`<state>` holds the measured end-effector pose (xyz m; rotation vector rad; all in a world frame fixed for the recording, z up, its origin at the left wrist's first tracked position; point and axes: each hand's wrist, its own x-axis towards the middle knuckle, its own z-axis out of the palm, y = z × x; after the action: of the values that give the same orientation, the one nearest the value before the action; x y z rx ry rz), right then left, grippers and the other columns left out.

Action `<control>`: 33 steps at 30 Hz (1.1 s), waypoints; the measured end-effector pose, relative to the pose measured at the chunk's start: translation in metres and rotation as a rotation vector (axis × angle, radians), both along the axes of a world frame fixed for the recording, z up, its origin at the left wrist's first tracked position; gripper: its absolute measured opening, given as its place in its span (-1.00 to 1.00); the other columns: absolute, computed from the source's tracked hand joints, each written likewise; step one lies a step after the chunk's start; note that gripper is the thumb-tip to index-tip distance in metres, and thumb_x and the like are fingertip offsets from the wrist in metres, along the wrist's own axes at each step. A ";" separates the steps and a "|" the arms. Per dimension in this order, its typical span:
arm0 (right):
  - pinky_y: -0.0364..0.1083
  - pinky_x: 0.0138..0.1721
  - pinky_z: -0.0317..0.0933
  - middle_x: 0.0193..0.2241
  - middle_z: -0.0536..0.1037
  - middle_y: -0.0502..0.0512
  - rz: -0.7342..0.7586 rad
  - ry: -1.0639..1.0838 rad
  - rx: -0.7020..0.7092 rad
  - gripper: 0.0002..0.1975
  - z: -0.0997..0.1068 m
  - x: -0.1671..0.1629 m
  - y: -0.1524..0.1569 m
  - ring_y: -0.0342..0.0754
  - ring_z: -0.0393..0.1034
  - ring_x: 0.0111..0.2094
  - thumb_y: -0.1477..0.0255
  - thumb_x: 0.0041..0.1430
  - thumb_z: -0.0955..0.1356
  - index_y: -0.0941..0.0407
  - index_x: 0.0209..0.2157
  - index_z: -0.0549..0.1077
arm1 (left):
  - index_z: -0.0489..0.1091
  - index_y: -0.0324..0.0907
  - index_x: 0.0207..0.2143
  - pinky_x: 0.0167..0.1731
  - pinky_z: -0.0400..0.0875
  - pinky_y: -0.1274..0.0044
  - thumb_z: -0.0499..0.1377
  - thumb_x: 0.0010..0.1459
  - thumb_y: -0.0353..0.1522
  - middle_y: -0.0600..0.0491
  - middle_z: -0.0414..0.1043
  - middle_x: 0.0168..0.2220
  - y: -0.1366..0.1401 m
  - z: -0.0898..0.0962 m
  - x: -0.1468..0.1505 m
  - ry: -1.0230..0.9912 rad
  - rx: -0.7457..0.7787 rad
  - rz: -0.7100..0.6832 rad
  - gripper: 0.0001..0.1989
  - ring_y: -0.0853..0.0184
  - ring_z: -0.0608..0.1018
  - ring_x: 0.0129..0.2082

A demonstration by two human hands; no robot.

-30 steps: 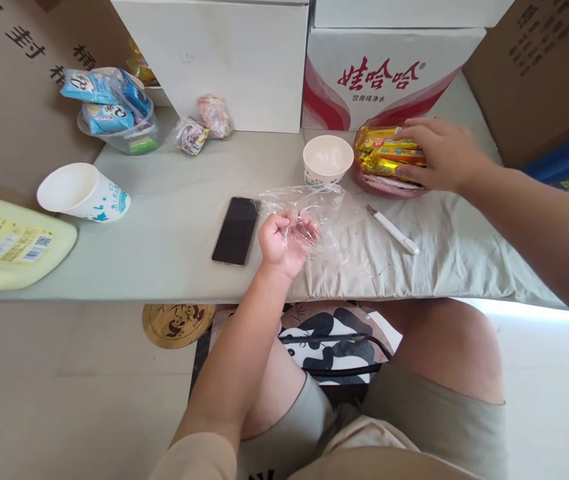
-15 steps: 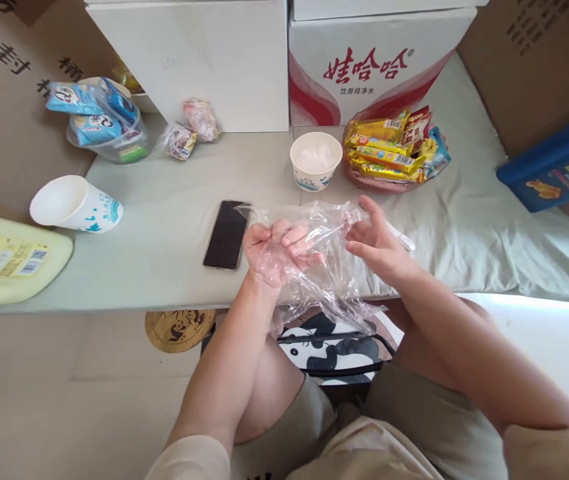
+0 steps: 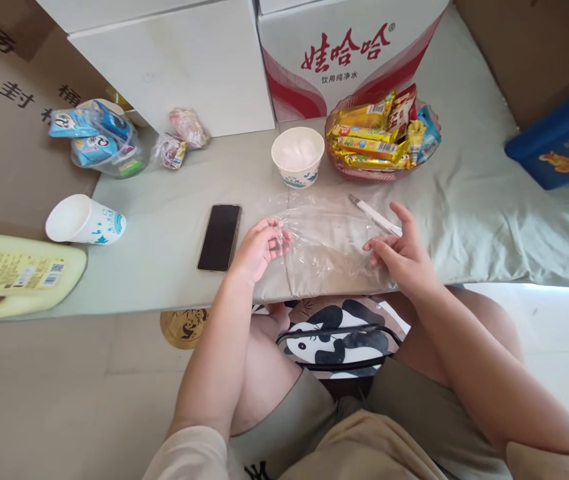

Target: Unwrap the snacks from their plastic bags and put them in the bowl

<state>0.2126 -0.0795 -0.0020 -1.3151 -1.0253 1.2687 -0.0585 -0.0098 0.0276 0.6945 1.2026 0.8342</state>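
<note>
A thin, clear plastic bag (image 3: 321, 233) is spread between my two hands, low over the cloth-covered surface. My left hand (image 3: 263, 248) has curled fingers closed on its left edge, partly seen through the film. At the right edge, my right hand (image 3: 400, 257) pinches the plastic between thumb and fingers, with the index finger raised. A white pen-like tool (image 3: 375, 216) lies just beyond the right hand, its near end by the fingers. Left of my left hand lies a dark phone (image 3: 219, 237). A paper cup (image 3: 297, 159) with whitish, translucent contents stands beyond the bag.
A pink bowl (image 3: 364, 175) of wrapped snacks stands at the back right. On the left are a tipped paper cup (image 3: 87, 220), a yellow jug (image 3: 24, 270), blue snack packs (image 3: 95, 148) and two small wrapped items (image 3: 189, 128). White boxes (image 3: 179, 73) line the back.
The crumpled plastic bag has been lowered and spread flatter. My hands have moved apart, the left one out from behind the film, and the pen-like tool shows more fully.
</note>
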 end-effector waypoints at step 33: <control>0.08 -0.17 0.35 -0.28 0.53 0.17 -0.141 -0.618 0.460 -0.78 0.007 0.017 0.013 0.07 0.46 -0.22 0.32 0.08 0.42 0.06 -0.54 0.35 | 0.34 -0.14 -0.59 -0.02 0.45 0.33 0.23 -0.07 -0.34 -0.01 0.52 -0.19 -0.005 -0.008 -0.035 0.585 0.857 0.078 -0.86 0.17 0.56 -0.05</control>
<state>0.2291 -0.0666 0.0047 -1.4015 -1.5111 0.4648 -0.0934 -0.0144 0.0201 1.6822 1.3703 1.2771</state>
